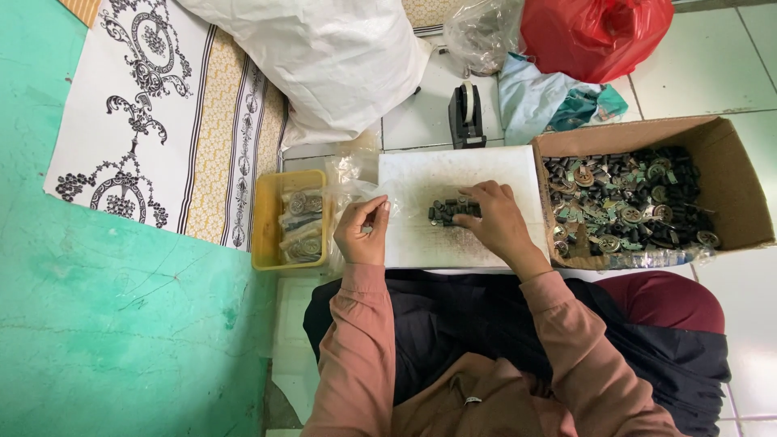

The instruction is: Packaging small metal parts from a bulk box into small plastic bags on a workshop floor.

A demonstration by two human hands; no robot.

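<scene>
Scene: A person seated on a tiled floor works over a white board point(486, 166) laid across the lap, seen from a head-worn camera.

Left hand: The left hand point(364, 231), at 9 o'clock from the board's centre, is pinched nearly closed, thumb against fingertips, on the edge of a clear plastic bag point(356, 182); whether a small part sits between the fingers cannot be made out.

Right hand: The right hand point(495, 218) lies curled and palm-down on the board, its fingertips touching a small pile of dark parts point(450, 211) just left of centre. It presses rather than grips.

Where the parts lie: The pile sits on the board between the two hands, nearer the right.

Doing it well: Judging from the pose, keeping the bag mouth held wide and low at the board's edge, and sweeping only a few pieces at a time, would keep them from scattering.

Materials: The parts look short, cylindrical and matt black, perhaps rubber or plastic. The board is pale and scuffed.

Surroundings: At 3 o'clock, a cardboard box point(732, 174) holds mixed black pieces and metallic discs. At 9 o'clock, a yellow plastic tray point(267, 218) carries filled bags. At 12 o'clock stands a black tape dispenser point(467, 113).
</scene>
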